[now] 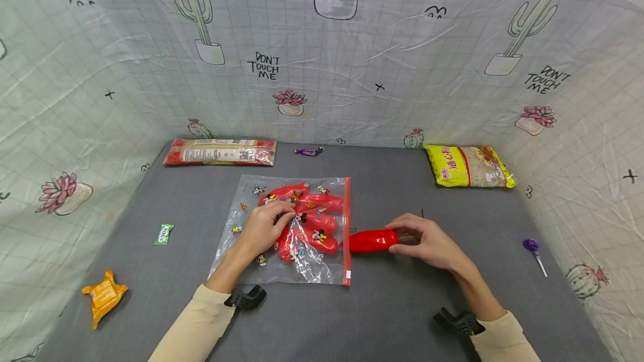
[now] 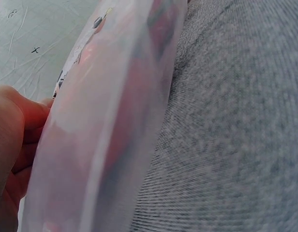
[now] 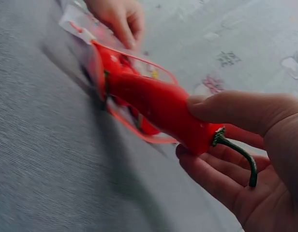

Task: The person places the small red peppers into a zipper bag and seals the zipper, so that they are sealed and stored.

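A clear zip bag [image 1: 322,272] with cartoon prints and a red zip edge lies flat on the table, several red peppers [image 1: 322,242] inside. My left hand [image 1: 264,228] pinches the upper film near the bag's middle, and creases run from the fingertips. To the right, my right hand [image 1: 425,239] holds a red pepper [image 3: 154,104] between thumb and fingers near its green stem [image 3: 241,150]. That pepper's far end is at the bag's mouth, which gapes in the right wrist view. Blurred film [image 2: 86,145] covers much of the left wrist view, beside the left hand [image 2: 13,140].
At the back lie a long red-and-clear packet [image 1: 221,152], a purple wrapped candy [image 1: 309,152] and a yellow food bag [image 1: 468,166]. A green candy [image 1: 164,234] and an orange packet [image 1: 105,296] are left, a purple lollipop [image 1: 531,246] right. Printed cloth [image 1: 342,55] walls the table.
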{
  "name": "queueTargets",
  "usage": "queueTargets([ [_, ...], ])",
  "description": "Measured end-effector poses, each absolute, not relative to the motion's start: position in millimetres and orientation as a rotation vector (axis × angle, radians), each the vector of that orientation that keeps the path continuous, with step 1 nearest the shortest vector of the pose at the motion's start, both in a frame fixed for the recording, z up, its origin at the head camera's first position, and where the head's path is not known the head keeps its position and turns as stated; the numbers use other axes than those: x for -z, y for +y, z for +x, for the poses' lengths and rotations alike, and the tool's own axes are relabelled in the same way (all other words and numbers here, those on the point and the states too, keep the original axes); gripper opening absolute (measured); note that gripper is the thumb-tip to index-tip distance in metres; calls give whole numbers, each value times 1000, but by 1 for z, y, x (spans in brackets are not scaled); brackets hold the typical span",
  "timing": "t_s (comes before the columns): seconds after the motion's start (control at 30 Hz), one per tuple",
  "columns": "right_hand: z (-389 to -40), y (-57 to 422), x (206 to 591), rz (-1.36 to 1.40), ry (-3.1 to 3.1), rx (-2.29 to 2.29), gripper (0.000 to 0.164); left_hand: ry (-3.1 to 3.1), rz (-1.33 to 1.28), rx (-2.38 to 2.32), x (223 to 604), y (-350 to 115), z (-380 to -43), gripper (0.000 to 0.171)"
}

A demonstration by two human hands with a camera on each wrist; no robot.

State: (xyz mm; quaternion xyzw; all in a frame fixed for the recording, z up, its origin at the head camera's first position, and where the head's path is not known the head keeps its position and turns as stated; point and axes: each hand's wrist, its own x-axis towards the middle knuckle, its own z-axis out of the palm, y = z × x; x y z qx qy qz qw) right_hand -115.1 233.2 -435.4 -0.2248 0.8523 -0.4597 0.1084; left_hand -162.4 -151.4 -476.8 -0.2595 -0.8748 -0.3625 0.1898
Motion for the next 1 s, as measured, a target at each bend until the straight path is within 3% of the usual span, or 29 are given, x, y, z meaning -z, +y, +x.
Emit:
queueTargets([
  [0.5,-117,193,456,-714,2438,1449,41,-2472,-714,1027,475,-152,-162,8],
  [1.0,-105,133,432,-695,2537,1477,35,-2457,-712,1033,475,-151,-162,8],
])
